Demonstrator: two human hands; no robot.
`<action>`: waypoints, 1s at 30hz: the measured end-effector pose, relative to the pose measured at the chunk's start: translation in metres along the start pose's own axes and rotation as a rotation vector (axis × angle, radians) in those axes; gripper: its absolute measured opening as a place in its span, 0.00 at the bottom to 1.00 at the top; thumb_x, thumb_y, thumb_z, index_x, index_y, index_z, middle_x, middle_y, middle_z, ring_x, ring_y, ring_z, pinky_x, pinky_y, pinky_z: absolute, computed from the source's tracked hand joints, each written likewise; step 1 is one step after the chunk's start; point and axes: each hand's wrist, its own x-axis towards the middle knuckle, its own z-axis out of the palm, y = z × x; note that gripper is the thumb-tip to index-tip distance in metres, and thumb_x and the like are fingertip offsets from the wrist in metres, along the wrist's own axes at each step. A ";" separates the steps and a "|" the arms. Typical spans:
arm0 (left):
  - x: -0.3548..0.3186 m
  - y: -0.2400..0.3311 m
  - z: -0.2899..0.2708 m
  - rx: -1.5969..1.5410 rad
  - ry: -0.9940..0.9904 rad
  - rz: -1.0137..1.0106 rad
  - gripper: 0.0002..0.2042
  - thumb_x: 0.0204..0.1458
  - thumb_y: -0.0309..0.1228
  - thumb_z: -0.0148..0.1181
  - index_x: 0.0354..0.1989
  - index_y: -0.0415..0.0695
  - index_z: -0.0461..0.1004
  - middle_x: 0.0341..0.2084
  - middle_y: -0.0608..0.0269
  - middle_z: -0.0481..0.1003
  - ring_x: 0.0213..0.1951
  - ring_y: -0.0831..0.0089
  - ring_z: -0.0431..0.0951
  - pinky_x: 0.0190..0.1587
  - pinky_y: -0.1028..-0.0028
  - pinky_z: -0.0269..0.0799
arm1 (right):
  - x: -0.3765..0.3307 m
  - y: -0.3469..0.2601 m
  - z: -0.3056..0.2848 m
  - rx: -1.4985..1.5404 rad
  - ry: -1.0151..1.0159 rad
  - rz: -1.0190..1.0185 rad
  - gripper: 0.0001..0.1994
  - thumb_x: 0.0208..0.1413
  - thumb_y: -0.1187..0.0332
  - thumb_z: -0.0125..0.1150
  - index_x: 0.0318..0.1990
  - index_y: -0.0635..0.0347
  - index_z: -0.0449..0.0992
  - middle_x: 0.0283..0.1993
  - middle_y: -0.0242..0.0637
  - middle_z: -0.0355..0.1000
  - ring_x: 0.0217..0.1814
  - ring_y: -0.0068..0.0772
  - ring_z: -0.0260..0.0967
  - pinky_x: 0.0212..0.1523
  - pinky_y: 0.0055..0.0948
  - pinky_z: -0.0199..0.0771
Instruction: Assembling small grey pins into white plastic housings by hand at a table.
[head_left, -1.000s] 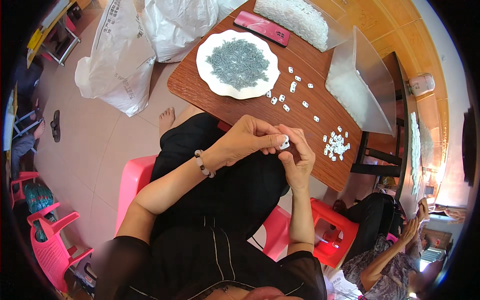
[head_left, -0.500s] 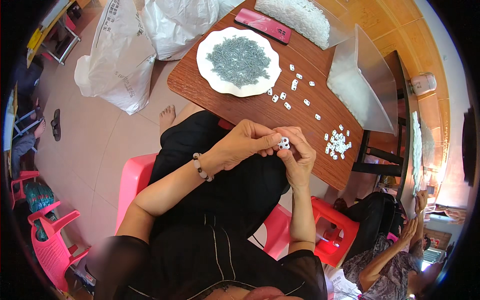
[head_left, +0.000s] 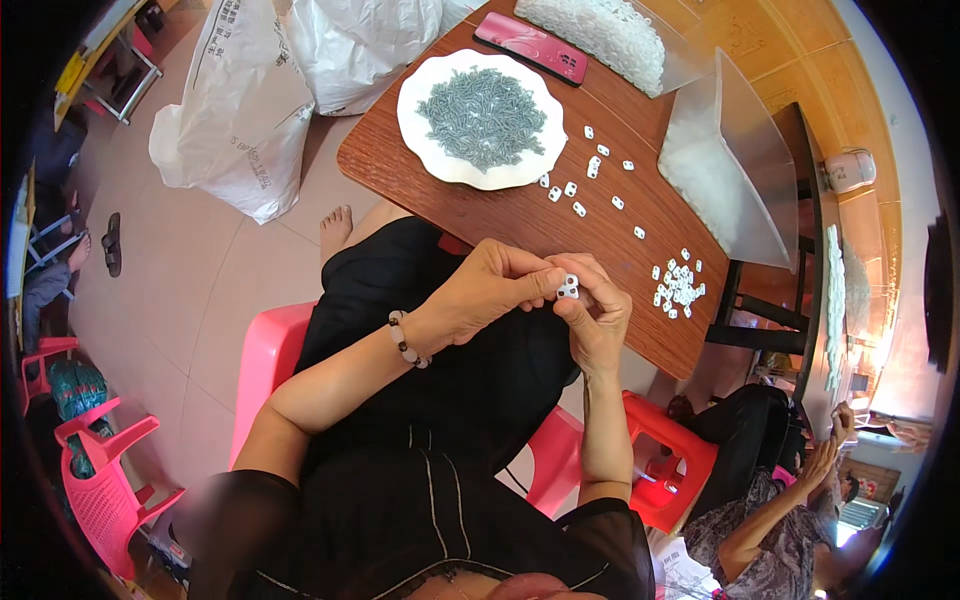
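Just off the near edge of the table, my two hands meet around small white plastic pieces with dark round holes (head_left: 568,287). My left hand (head_left: 490,290) pinches them from the left with thumb and forefinger. From the other side, the bent fingers and thumb of my right hand (head_left: 595,315) close on them too. How many pieces are held, and whether a pin sits between them, I cannot make out. Beyond my hands stands a white wavy-rimmed plate (head_left: 415,150) heaped with small grey pins (head_left: 480,118). Matching loose white pieces (head_left: 617,203) lie scattered beside it.
A small pile of white pieces (head_left: 682,288) lies at the table's right side. Two clear bins (head_left: 735,150) of white parts and a pink phone (head_left: 530,47) occupy the far side. White sacks (head_left: 240,120) stand on the floor. Another person (head_left: 770,520) sits at the right.
My hands stay together, with the white pieces turned very slightly between the fingertips. The whole view has shifted a little. At the right, the other person's hands have moved slightly.
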 end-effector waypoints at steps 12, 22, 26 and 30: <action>-0.005 0.004 0.006 0.063 0.040 0.061 0.11 0.54 0.35 0.63 0.30 0.38 0.81 0.19 0.71 0.73 0.23 0.88 0.66 0.25 0.85 0.60 | -0.001 -0.002 0.010 -0.061 0.067 -0.048 0.20 0.48 0.66 0.69 0.46 0.69 0.77 0.46 0.42 0.74 0.41 0.24 0.67 0.39 0.19 0.66; -0.010 0.003 0.009 0.039 0.049 0.055 0.10 0.54 0.34 0.63 0.29 0.39 0.80 0.18 0.71 0.73 0.22 0.87 0.65 0.25 0.84 0.58 | -0.005 -0.001 0.012 -0.122 0.087 -0.114 0.20 0.49 0.65 0.68 0.46 0.69 0.78 0.40 0.38 0.73 0.36 0.21 0.67 0.37 0.17 0.66; -0.013 0.004 0.011 0.022 0.040 0.043 0.11 0.54 0.35 0.63 0.28 0.39 0.80 0.17 0.70 0.72 0.23 0.86 0.66 0.25 0.83 0.58 | -0.005 -0.004 0.017 -0.118 0.088 -0.118 0.19 0.49 0.65 0.68 0.46 0.69 0.78 0.40 0.38 0.73 0.37 0.21 0.68 0.36 0.17 0.66; -0.014 0.010 0.011 0.075 0.040 0.022 0.11 0.54 0.35 0.63 0.27 0.39 0.80 0.17 0.70 0.72 0.22 0.86 0.66 0.25 0.84 0.58 | -0.007 -0.002 0.019 -0.147 0.124 -0.151 0.18 0.49 0.66 0.69 0.45 0.69 0.78 0.40 0.38 0.73 0.36 0.21 0.67 0.35 0.17 0.65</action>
